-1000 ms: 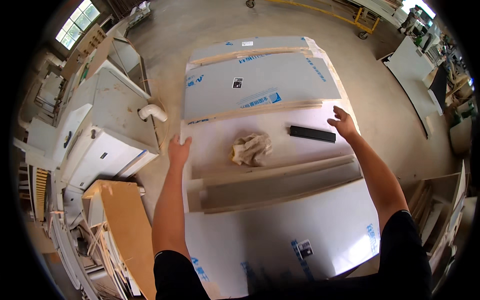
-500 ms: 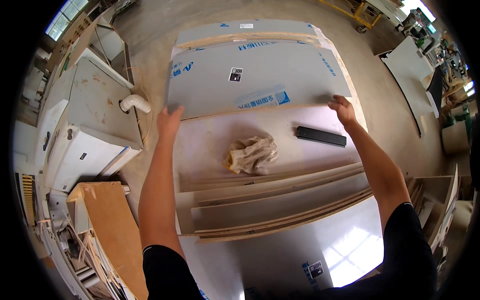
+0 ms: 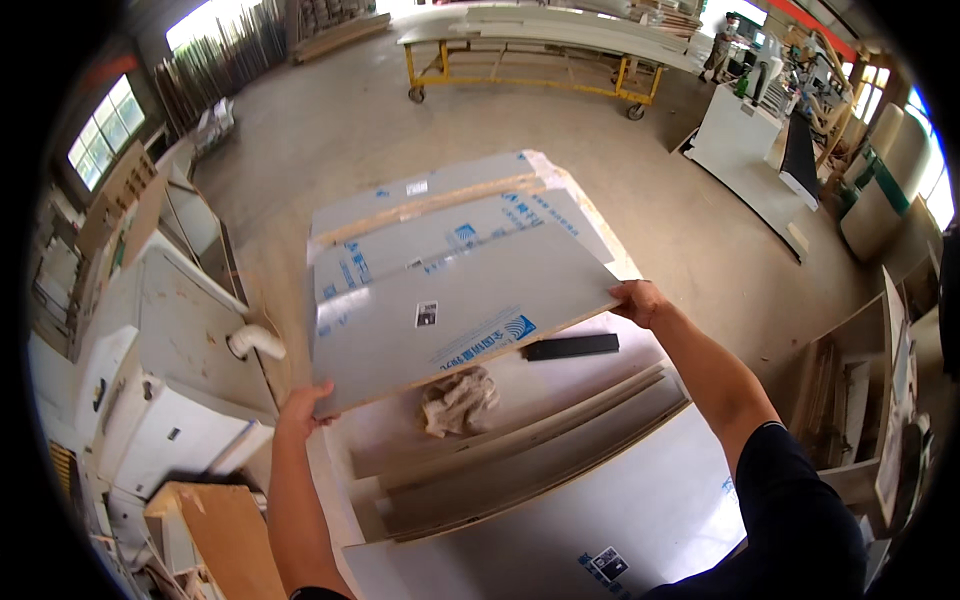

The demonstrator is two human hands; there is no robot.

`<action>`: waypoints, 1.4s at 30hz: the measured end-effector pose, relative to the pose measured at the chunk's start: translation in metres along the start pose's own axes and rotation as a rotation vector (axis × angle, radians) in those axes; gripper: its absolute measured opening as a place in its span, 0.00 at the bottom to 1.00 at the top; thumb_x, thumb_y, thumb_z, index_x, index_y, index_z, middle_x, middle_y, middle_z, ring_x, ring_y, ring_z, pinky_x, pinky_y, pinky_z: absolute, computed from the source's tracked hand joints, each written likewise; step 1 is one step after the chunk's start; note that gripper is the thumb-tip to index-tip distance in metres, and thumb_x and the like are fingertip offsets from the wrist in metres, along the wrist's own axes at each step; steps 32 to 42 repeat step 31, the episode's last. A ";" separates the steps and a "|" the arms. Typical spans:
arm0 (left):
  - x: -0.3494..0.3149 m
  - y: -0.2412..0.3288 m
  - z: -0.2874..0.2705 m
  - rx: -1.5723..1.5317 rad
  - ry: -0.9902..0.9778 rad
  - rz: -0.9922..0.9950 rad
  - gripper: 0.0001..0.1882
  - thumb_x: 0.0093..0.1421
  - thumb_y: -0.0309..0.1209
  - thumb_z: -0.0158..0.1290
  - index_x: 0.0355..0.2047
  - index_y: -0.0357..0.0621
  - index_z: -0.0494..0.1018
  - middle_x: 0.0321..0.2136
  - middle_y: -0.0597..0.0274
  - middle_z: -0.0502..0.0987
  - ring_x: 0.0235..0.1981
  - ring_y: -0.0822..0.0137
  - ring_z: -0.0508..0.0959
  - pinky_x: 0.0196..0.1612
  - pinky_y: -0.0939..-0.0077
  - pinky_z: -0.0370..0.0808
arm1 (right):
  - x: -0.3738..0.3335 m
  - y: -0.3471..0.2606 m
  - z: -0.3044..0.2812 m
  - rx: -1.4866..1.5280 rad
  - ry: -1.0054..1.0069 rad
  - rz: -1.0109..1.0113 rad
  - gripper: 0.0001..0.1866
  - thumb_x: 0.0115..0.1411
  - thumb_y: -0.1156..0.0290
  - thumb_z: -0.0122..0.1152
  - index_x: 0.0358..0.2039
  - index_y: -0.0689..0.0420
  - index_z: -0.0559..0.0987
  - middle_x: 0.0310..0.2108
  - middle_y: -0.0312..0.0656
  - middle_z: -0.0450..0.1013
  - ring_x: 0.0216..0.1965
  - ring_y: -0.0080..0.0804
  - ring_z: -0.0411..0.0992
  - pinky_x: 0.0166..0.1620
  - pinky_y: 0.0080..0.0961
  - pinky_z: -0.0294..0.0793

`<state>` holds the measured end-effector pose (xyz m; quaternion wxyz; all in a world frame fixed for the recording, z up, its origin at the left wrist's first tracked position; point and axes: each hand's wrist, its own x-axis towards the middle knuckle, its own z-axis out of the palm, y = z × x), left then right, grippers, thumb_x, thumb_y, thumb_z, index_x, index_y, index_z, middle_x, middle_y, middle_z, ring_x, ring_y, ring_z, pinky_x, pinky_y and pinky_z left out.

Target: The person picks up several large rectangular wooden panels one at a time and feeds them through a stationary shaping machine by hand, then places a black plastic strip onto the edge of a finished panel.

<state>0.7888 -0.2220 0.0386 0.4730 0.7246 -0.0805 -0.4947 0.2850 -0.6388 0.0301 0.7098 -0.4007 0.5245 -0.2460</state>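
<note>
A grey board with blue print and a small label is raised at its near edge, tilted above the work surface. My left hand grips its near left corner, thumb on top. At the near right corner my right hand has its fingers closed round the edge. Under and just in front of the board lie a crumpled cloth-like work glove and a black bar. Beyond it rest another printed grey board and a stack of boards at the far end.
Nearer me, several panels stand in a row beside a glossy grey board. A white cabinet with a pipe is at the left. A yellow-framed cart stands far off; a person is at the far right.
Both hands have closed on the board and lifted its near edge, bringing it toward me. The head view has tilted up and shows more of the floor and the cart.
</note>
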 end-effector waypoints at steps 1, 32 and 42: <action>-0.008 -0.004 -0.001 -0.091 -0.033 0.048 0.19 0.54 0.37 0.62 0.41 0.37 0.75 0.36 0.55 0.78 0.35 0.55 0.78 0.27 0.61 0.75 | -0.007 -0.006 -0.009 0.168 -0.031 0.013 0.12 0.56 0.74 0.59 0.42 0.62 0.75 0.38 0.43 0.74 0.42 0.39 0.73 0.49 0.32 0.76; -0.476 -0.019 0.355 -0.703 -0.388 0.683 0.27 0.54 0.36 0.59 0.52 0.35 0.68 0.48 0.54 0.73 0.49 0.57 0.74 0.52 0.59 0.72 | -0.617 -0.037 -0.180 1.036 0.062 -0.978 0.17 0.60 0.59 0.59 0.41 0.59 0.78 0.41 0.42 0.78 0.44 0.39 0.76 0.51 0.37 0.75; -0.476 -0.019 0.355 -0.703 -0.388 0.683 0.27 0.54 0.36 0.59 0.52 0.35 0.68 0.48 0.54 0.73 0.49 0.57 0.74 0.52 0.59 0.72 | -0.617 -0.037 -0.180 1.036 0.062 -0.978 0.17 0.60 0.59 0.59 0.41 0.59 0.78 0.41 0.42 0.78 0.44 0.39 0.76 0.51 0.37 0.75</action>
